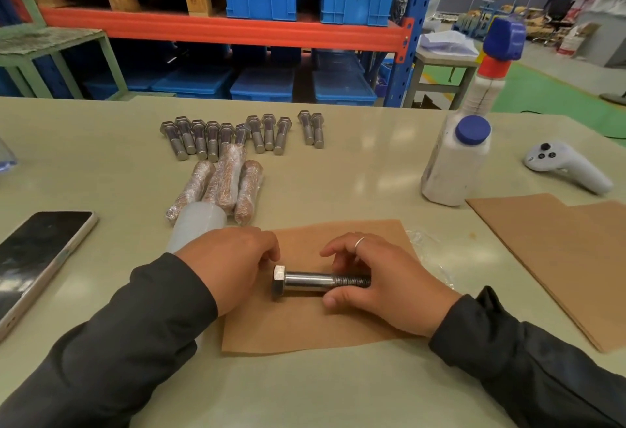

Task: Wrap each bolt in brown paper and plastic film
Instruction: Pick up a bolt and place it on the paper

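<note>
A steel hex bolt (305, 282) lies across a brown paper sheet (305, 329) near the table's front, head pointing left. My right hand (382, 282) grips its threaded end between thumb and fingers. My left hand (230, 265) rests on the paper just left of the bolt head, fingers curled down; whether it touches the head is unclear. A roll of plastic film (196, 224) lies behind my left wrist, partly hidden. Three wrapped bolts (223, 183) lie behind it. Several bare bolts (237, 134) form a row farther back.
A phone (37, 258) lies at the left. More brown paper sheets (559, 258) are stacked at the right. A white bottle with a blue cap (457, 163) and a white controller (565, 165) stand behind them. Loose film (426, 251) sits by the sheet's right edge.
</note>
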### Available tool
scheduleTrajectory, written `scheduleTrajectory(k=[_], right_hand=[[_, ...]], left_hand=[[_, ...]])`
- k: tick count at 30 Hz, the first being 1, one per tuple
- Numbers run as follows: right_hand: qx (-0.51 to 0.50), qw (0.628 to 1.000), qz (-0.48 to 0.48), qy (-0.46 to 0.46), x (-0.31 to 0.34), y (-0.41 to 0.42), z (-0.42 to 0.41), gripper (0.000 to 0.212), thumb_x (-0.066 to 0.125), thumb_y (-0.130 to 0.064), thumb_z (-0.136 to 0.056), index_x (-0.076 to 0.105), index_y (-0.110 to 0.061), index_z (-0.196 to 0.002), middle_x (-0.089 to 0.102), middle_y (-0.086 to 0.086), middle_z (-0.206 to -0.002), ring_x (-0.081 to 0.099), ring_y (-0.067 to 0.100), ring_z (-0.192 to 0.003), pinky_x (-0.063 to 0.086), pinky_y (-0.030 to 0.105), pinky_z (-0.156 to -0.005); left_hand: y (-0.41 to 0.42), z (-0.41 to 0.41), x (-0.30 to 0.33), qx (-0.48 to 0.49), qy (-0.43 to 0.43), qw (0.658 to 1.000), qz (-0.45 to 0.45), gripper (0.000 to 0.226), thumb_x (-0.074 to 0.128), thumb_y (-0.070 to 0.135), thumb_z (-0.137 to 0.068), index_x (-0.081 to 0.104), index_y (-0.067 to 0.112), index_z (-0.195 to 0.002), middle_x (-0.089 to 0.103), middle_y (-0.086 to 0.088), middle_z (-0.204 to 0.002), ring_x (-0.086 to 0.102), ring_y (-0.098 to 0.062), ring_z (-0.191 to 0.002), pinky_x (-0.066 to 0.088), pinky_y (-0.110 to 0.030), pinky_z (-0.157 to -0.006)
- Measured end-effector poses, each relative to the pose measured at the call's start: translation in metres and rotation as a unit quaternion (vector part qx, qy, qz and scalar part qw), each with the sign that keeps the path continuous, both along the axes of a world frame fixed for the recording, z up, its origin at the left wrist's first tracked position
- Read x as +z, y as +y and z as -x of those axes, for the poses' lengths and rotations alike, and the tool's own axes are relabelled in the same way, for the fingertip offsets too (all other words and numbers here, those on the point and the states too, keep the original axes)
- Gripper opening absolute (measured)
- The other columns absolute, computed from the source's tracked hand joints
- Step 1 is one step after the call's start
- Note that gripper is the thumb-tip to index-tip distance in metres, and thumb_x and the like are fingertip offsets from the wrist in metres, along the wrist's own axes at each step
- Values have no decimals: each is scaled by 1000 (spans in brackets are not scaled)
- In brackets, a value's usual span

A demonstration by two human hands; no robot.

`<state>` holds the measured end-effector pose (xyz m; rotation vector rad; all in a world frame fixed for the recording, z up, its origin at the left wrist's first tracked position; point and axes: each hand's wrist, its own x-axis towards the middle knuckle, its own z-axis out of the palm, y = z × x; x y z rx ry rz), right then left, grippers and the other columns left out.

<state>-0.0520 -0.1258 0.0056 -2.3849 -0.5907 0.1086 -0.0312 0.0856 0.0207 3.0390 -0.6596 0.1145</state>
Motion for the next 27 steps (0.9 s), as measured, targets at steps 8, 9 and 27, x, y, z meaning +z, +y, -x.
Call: scheduleTrajectory(k=[8,9,27], right_hand=[[-370,889,-136,-232,51,-44,-63,56,64,-13,-80,39,-14,-130,31,3,-121,37,21,-120,31,32,-106],[-421,860,-150,-246,60,-54,-75,60,64,-10,-79,36,-12,-132,31,7,-127,34,24,-123,29,34,-108],[-363,907,-156,-148,94,-92,-121,37,67,-27,-83,52,-18,-115,58,-8,-88,55,9,-78,46,28,-84]], left_hand=[[4,-5,-9,-2,44,998,44,33,36,16,-96,47,36,-121,54,17,-116,45,0,-90,27,-7,-73],[4,-6,-10,-3,43,998,43,33,36,17,-96,47,36,-120,54,16,-116,45,0,-90,28,-8,-73],[5,-3,-5,-5,16,999,34,33,33,21,-97,47,40,-119,51,20,-99,40,3,-76,26,-1,-65]])
